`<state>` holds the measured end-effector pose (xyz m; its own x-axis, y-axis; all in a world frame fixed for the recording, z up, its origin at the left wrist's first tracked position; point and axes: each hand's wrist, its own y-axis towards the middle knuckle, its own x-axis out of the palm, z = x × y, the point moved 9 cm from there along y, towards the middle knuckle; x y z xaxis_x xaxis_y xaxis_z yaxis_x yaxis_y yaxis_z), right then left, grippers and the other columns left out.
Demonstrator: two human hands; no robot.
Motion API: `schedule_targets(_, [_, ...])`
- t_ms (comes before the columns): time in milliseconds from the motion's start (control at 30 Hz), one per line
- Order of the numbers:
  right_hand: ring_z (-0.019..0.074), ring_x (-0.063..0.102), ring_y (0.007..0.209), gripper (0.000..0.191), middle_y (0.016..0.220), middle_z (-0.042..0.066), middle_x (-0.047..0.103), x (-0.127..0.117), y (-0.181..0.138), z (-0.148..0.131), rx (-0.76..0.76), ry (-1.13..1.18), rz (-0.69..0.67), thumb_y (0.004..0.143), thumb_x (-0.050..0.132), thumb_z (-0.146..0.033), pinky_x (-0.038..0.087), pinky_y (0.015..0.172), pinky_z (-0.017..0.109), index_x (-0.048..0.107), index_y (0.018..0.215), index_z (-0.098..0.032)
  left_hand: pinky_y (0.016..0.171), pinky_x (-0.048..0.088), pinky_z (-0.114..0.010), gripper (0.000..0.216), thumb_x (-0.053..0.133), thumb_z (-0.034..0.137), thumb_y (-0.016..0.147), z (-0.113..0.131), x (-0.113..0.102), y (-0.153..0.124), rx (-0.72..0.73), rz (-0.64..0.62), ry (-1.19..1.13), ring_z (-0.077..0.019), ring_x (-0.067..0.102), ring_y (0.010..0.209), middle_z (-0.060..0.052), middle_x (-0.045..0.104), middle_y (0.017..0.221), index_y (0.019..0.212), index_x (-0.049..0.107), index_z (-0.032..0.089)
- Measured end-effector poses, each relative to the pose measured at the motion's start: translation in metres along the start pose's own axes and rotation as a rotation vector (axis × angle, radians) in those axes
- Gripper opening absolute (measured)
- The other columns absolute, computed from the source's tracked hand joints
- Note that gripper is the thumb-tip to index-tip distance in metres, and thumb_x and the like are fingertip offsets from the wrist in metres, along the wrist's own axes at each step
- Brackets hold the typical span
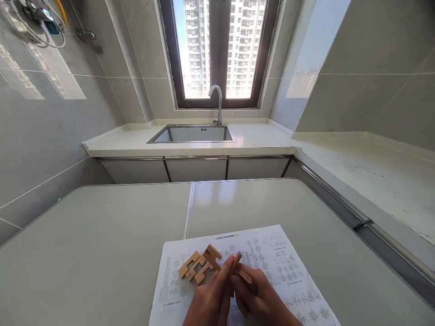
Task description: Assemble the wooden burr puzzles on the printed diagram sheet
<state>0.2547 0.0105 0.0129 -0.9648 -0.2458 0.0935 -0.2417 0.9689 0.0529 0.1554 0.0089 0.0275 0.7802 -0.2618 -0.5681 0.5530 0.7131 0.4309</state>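
Note:
My left hand (212, 296) and my right hand (256, 294) meet over a printed sheet (278, 258). Both are closed around small wooden puzzle pieces (238, 259), whose ends poke out between the fingers. How these pieces fit together is hidden by my fingers. Just left of my hands, several notched wooden pieces (195, 266) lie side by side on the paper. One notched piece (211, 253) there bears a dark mark. Small line drawings of interlocking puzzle shapes cover the sheet.
The sheet lies on a pale folding table (102, 235) with a seam down its middle. Beyond are a counter (129, 140), a sink (197, 133), a faucet (219, 104) and a window (219, 54). Another counter (384, 167) runs along the right.

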Motion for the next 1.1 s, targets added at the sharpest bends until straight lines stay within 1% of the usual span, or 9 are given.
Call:
schedule_targets(67, [0.009,0.037,0.041,0.046,0.048,-0.008,0.045,-0.002,-0.001,-0.001,-0.001,-0.038,0.022,0.105,0.051,-0.06,0.032,0.046,0.022,0.052,0.08,-0.021,0.095,0.064,-0.031,0.058,0.039,0.024,0.112,-0.001,-0.004,-0.002,0.033,0.033,0.048,-0.0235,0.074,0.122,-0.015,0.066,0.148,0.167,0.023,0.03])
schedule_targets(167, [0.0094,0.038,0.041,0.045,0.047,-0.008,0.043,-0.004,-0.002,-0.003,-0.008,-0.076,0.05,0.104,0.052,-0.059,0.033,0.046,0.022,0.054,0.08,-0.022,0.072,0.067,-0.026,0.053,0.041,0.027,0.112,-0.009,-0.011,-0.005,-0.018,0.109,0.095,-0.0211,0.083,0.089,-0.009,0.083,0.112,0.163,0.028,0.029])
schedule_targets(233, [0.0097,0.039,0.041,0.044,0.048,-0.008,0.044,-0.004,-0.002,-0.002,-0.005,-0.081,0.067,0.105,0.051,-0.058,0.034,0.046,0.022,0.055,0.081,-0.021,0.063,0.066,-0.026,0.048,0.042,0.029,0.112,-0.01,-0.014,-0.006,-0.023,0.133,0.147,-0.0205,0.083,0.075,-0.005,0.084,0.095,0.159,0.032,0.028])
schedule_targets(367, [0.0102,0.038,0.042,0.042,0.05,-0.008,0.042,-0.006,-0.002,0.002,-0.012,-0.106,0.119,0.105,0.052,-0.056,0.032,0.046,0.023,0.056,0.082,-0.021,0.069,0.067,-0.026,0.045,0.039,0.027,0.113,0.003,-0.019,-0.002,0.049,0.166,0.247,-0.0203,0.083,0.079,-0.007,0.084,0.102,0.158,0.037,0.024])
schedule_targets(533, [0.0118,0.034,0.054,0.04,0.061,-0.006,0.041,-0.008,-0.005,0.007,-0.057,-0.21,0.18,0.105,0.052,-0.052,0.031,0.051,0.025,0.057,0.082,-0.02,0.076,0.067,-0.022,0.051,0.039,0.022,0.113,0.014,-0.02,0.003,0.101,0.161,0.303,-0.0186,0.083,0.092,-0.009,0.082,0.116,0.163,0.03,0.021])
schedule_targets(633, [0.0132,0.033,0.059,0.04,0.064,-0.004,0.041,-0.01,-0.007,0.01,-0.074,-0.265,0.217,0.104,0.052,-0.052,0.031,0.055,0.026,0.057,0.081,-0.02,0.077,0.067,-0.022,0.052,0.038,0.019,0.113,0.019,-0.021,0.003,0.13,0.179,0.323,-0.0181,0.083,0.091,-0.009,0.083,0.114,0.164,0.028,0.019])
schedule_targets(833, [0.0141,0.035,0.058,0.039,0.063,-0.003,0.044,-0.014,-0.01,0.019,-0.052,-0.295,0.263,0.103,0.055,-0.05,0.032,0.053,0.027,0.058,0.079,-0.02,0.075,0.067,-0.025,0.048,0.04,0.017,0.111,0.019,-0.02,0.002,0.116,0.189,0.343,-0.0202,0.084,0.087,-0.01,0.084,0.109,0.159,0.036,0.019])
schedule_targets(1000, [0.0121,0.029,0.054,0.043,0.056,-0.005,0.034,-0.018,-0.012,0.02,-0.041,-0.31,0.34,0.096,0.063,-0.04,0.028,0.05,0.026,0.042,0.063,-0.023,0.069,0.065,-0.026,0.035,0.038,0.023,0.112,0.013,-0.019,0.001,0.068,0.22,0.314,-0.0212,0.083,0.081,-0.009,0.084,0.103,0.146,0.045,0.021])
schedule_targets(1100, [0.0111,0.025,0.052,0.047,0.054,-0.006,0.03,-0.018,-0.013,0.02,-0.04,-0.321,0.366,0.093,0.064,-0.036,0.025,0.048,0.026,0.034,0.06,-0.024,0.062,0.062,-0.023,0.029,0.038,0.022,0.112,0.01,-0.02,0.002,0.029,0.213,0.249,-0.017,0.08,0.068,-0.005,0.083,0.094,0.138,0.05,0.023])
